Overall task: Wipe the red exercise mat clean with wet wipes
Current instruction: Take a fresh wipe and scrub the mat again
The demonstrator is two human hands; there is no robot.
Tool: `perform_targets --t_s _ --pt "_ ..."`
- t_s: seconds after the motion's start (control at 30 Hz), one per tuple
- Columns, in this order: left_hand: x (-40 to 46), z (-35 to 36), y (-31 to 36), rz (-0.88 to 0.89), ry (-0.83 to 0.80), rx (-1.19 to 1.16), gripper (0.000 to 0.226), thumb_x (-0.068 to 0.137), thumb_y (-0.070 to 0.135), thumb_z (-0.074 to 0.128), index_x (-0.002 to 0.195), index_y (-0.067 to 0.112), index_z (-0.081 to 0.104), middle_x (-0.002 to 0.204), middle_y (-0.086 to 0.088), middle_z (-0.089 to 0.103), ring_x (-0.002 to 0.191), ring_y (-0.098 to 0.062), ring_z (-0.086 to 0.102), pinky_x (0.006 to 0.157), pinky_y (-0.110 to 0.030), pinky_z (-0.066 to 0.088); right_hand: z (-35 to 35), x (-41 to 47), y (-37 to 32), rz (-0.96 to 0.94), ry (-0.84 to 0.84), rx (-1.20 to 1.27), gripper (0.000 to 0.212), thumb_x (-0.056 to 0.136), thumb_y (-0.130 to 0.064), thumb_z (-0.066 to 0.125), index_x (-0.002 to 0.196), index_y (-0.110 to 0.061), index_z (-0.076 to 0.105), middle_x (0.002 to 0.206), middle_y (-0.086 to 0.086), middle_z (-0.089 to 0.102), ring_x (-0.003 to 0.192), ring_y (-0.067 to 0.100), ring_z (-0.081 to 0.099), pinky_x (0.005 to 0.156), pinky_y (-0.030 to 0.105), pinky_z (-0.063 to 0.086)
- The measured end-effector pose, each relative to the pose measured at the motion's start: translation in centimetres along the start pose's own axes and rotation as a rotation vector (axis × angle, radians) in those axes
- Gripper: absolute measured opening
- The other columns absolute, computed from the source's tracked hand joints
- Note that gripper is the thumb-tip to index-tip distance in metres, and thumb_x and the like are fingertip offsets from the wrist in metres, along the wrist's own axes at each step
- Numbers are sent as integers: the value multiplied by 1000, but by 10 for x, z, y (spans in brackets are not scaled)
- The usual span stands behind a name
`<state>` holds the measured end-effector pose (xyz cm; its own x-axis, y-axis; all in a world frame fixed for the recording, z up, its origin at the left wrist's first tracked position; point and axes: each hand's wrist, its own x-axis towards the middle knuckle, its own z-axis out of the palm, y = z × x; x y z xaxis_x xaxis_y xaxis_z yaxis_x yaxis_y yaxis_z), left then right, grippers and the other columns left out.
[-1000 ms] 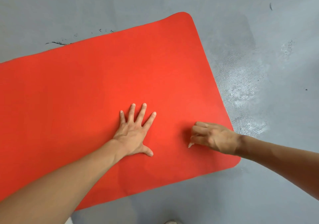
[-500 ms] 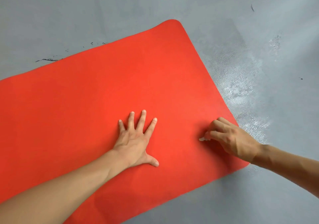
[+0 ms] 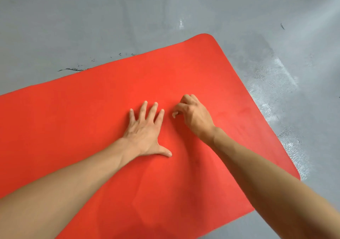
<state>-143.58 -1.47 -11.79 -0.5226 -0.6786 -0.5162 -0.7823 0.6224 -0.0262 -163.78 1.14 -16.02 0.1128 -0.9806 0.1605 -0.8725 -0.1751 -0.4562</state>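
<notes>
The red exercise mat (image 3: 88, 121) lies flat on the floor and fills most of the view. My left hand (image 3: 145, 133) presses on its middle, palm down with fingers spread. Just to its right, my right hand (image 3: 193, 115) rests on the mat with its fingers curled under. A small white bit of wet wipe (image 3: 173, 114) shows at the right fingertips. The rest of the wipe is hidden under the hand.
Grey floor (image 3: 92, 27) surrounds the mat. A shiny damp-looking patch (image 3: 272, 84) runs along the mat's right edge. Black scuff marks (image 3: 73, 69) sit on the floor just beyond the mat's far edge.
My right hand slid with the wipe from the mat's near right corner leftward to beside my left hand. The left hand stayed pressed in place.
</notes>
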Motion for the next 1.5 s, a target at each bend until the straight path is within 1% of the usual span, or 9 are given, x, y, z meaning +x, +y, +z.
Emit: perform_targets --t_s 0.13,0.33,0.5,0.63,0.8,1.07,1.17,1.33,1.5 --pt "14 -3 -18 -23 -119 -70 156 55 93 71 164 24 -17 169 -5 -32 155 -39 -29 121 -75 6 8 -21 -13 83 74 38 29 104 -23 49 99 -22 77 92 0 55 84 23 49 72 43 50" --pt "20 -1 -16 9 -173 -53 159 57 89 75 162 19 -23 165 -11 -40 150 -46 -34 115 -82 6 -13 -117 -27 -228 -163 66 43 114 -24 32 117 -19 74 100 2 61 82 24 55 73 36 52" --pt "22 -2 -14 5 -179 -66 160 56 89 76 163 20 -21 166 -9 -37 151 -47 -32 114 -84 6 -8 -13 6 -225 -101 23 33 99 -11 49 103 -27 76 97 -1 58 87 20 51 76 38 51" --pt "21 -8 -15 -17 -165 -100 149 59 95 67 166 24 -9 172 -4 -21 156 -43 -20 117 -80 11 2 66 21 -56 52 -3 22 95 -13 61 93 -25 80 91 1 60 87 25 54 74 44 52" --pt "32 -28 -29 -58 -31 -162 133 58 90 73 162 23 23 169 1 12 155 -35 7 119 -73 20 -6 18 16 -55 32 83 40 102 -26 41 106 -27 80 91 -3 60 85 22 56 73 39 51" --pt "69 -35 -53 -115 -158 -139 164 51 88 79 163 22 -20 170 -2 -30 156 -36 -28 122 -73 5 -21 -99 16 -124 -136 71 44 98 -7 53 121 -40 69 101 -11 54 89 11 54 69 28 53" --pt "71 -31 -51 -104 -146 -131 165 51 88 79 163 21 -22 170 -4 -30 155 -38 -28 121 -75 6 -16 -58 9 -180 -159 102 42 91 0 54 106 -35 71 98 -7 54 88 15 54 73 33 52" --pt "71 -32 -50 -89 -136 -143 165 52 87 80 164 18 -20 170 -6 -29 155 -40 -28 120 -77 6 17 70 -4 -106 -21 101 33 91 -18 47 90 -29 79 87 -2 55 83 22 52 71 40 50" --pt "70 -33 -53 -84 -138 -138 165 51 86 81 165 16 -16 171 -7 -25 155 -42 -25 118 -79 9 33 126 -1 -6 108 95 21 87 -6 69 86 -23 81 84 -1 61 80 23 53 73 41 49"
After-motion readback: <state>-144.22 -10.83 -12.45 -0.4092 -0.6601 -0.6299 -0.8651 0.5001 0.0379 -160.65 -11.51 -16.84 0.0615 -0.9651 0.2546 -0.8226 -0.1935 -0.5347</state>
